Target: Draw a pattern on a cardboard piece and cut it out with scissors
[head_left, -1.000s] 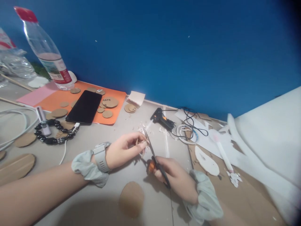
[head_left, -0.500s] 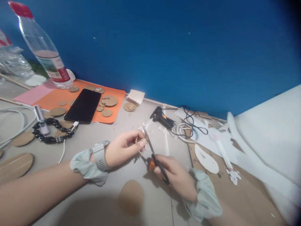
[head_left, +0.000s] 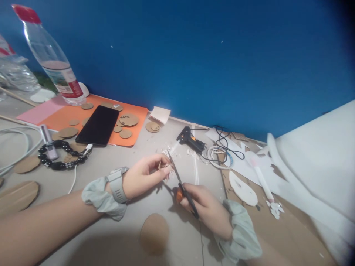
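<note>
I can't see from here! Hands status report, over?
Right hand gripping scissors. Left hand pinching thin brown piece beside them. Glue gun lying just beyond, possibly in the way.

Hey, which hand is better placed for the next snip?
Right, I'd judge: the right hand grips the black-and-orange-handled scissors beside the small, thin tan piece that the left hand pinches.

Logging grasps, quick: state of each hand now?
Left hand: closed, pinching a small tan piece.
Right hand: closed, holding scissors by the handles.
</note>
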The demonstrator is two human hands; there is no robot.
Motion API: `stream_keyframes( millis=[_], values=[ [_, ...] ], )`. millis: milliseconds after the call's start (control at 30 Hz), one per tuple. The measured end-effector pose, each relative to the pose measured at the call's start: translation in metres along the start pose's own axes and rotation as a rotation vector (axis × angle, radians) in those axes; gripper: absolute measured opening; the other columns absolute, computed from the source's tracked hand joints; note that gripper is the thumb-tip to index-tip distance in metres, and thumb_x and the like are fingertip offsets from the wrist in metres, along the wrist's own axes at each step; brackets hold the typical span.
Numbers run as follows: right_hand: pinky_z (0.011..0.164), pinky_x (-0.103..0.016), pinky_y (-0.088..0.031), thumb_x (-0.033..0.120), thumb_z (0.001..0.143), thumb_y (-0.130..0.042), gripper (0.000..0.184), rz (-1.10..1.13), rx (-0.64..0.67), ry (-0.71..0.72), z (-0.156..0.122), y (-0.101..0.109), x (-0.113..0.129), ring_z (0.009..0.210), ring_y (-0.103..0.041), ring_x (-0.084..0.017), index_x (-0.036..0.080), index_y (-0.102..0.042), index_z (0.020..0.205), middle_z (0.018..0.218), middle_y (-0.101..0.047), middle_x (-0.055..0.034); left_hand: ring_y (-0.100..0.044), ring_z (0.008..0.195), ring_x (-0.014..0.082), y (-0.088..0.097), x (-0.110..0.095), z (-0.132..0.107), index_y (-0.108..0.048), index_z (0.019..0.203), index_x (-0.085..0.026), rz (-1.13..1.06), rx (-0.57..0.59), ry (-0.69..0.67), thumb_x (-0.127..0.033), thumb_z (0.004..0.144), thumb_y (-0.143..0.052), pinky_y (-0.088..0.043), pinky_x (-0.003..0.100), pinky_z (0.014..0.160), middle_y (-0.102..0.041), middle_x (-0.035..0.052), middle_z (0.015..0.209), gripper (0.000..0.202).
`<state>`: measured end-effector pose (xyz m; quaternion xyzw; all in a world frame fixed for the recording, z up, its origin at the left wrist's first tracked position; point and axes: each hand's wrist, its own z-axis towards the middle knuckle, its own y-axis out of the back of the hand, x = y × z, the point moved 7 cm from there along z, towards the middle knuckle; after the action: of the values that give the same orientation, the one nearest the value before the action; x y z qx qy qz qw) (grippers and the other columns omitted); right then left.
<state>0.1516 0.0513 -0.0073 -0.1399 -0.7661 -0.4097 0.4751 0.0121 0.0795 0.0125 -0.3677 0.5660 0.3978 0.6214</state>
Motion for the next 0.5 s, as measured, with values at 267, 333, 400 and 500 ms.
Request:
stream_keyframes(
  millis=[267, 333, 400, 500],
  values=[
    [0.055, -0.022, -0.034, 0.044, 0.092, -0.045, 0.034, -0.005, 0.002, 0.001, 0.0003, -0.0002, 0.0010, 0.057, -0.042, -0.012, 0.019, -0.044, 0.070, 0.064, -0.047, 0.0036, -0.048, 0.061, 0.0098, 0.0014, -0.0033, -0.0002, -0.050, 0.078, -0.017, 0.020, -0.017, -0.042, -0.026, 0.089, -0.051, -0.042, 0.021, 0.059, -0.050, -0.0032, 0.068, 0.014],
    [0.055, -0.022, -0.033, 0.044, 0.092, -0.045, 0.034, -0.008, -0.002, 0.002, 0.0001, -0.0002, 0.0010, 0.057, -0.042, -0.012, 0.019, -0.043, 0.069, 0.064, -0.046, 0.0037, -0.047, 0.060, 0.0096, 0.0010, -0.0030, -0.0002, -0.050, 0.079, -0.017, -0.005, -0.018, -0.037, -0.027, 0.088, -0.051, -0.041, 0.021, 0.057, -0.050, -0.0034, 0.068, 0.014],
    [0.055, -0.022, -0.033, 0.044, 0.092, -0.045, 0.035, -0.003, -0.005, 0.000, 0.0000, -0.0004, 0.0008, 0.057, -0.042, -0.011, 0.020, -0.042, 0.068, 0.064, -0.047, 0.0038, -0.047, 0.061, 0.0097, 0.0015, -0.0033, -0.0003, -0.050, 0.081, -0.017, -0.032, -0.031, -0.040, -0.028, 0.088, -0.053, -0.041, 0.022, 0.057, -0.049, -0.0036, 0.069, 0.013],
    [0.055, -0.022, -0.032, 0.043, 0.092, -0.045, 0.034, 0.014, -0.028, -0.004, 0.0000, 0.0002, 0.0005, 0.058, -0.042, -0.011, 0.019, -0.043, 0.069, 0.064, -0.048, 0.0037, -0.048, 0.063, 0.0105, 0.0006, -0.0025, -0.0008, -0.051, 0.085, -0.017, -0.032, -0.019, -0.028, -0.029, 0.086, -0.054, -0.042, 0.023, 0.058, -0.049, -0.0030, 0.071, 0.012]
  ],
)
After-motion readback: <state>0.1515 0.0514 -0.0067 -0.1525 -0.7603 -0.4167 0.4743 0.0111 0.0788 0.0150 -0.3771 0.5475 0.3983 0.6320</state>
